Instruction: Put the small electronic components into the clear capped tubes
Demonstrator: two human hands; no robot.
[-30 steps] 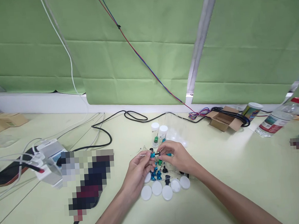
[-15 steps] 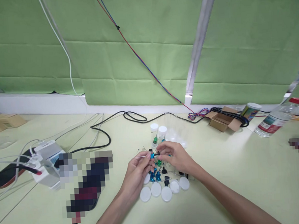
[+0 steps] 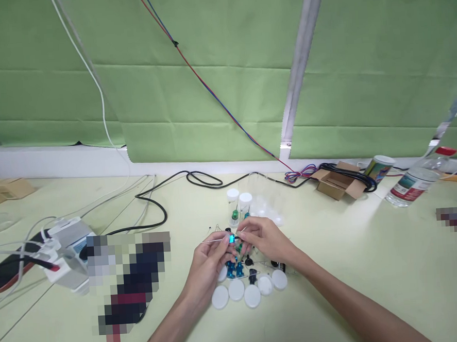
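My left hand [image 3: 211, 254] is closed, pinching a small blue cylindrical part [image 3: 231, 239] with a thin metal rod sticking out to the left. At the other end of that part, the fingers of my right hand [image 3: 267, 239] close on a small black piece [image 3: 237, 237], mostly hidden by the fingertips. Below the hands lie several blue parts [image 3: 235, 269], black parts [image 3: 252, 276] and thin rods. Round white lids [image 3: 252, 296] form a row nearest me. Just beyond the hands stand clear tubes with white caps [image 3: 233, 193], with a green part [image 3: 235, 214] showing in one.
A power strip [image 3: 71, 253] with plugs and a blurred-out dark object [image 3: 136, 280] are to the left. Black cable [image 3: 202, 181] runs along the back. An open cardboard box [image 3: 337, 182], a can [image 3: 379, 167] and a water bottle [image 3: 411, 185] stand at the right.
My right fingers have closed in on the black piece, covering more of it. The blue part looks brighter. The whole view has shifted slightly.
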